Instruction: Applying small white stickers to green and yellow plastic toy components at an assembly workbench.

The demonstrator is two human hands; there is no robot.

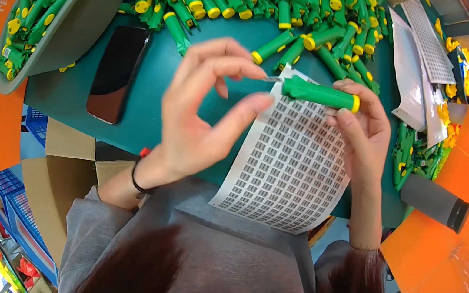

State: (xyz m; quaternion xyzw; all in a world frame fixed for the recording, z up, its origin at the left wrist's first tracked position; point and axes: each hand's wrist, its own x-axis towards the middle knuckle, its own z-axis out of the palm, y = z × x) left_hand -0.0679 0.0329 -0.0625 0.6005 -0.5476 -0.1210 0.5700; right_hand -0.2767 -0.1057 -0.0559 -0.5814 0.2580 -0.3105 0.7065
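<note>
My right fingers (352, 129) pinch the tube (319, 94), its length running left-right. My left fingers (240, 66), spread, sit beside its left end.

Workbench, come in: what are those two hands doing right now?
Right hand gripping green tube near its yellow end. Left hand, thumb and forefinger apart, at the other end. Printed sheet underneath; no obstruction visible.
</note>
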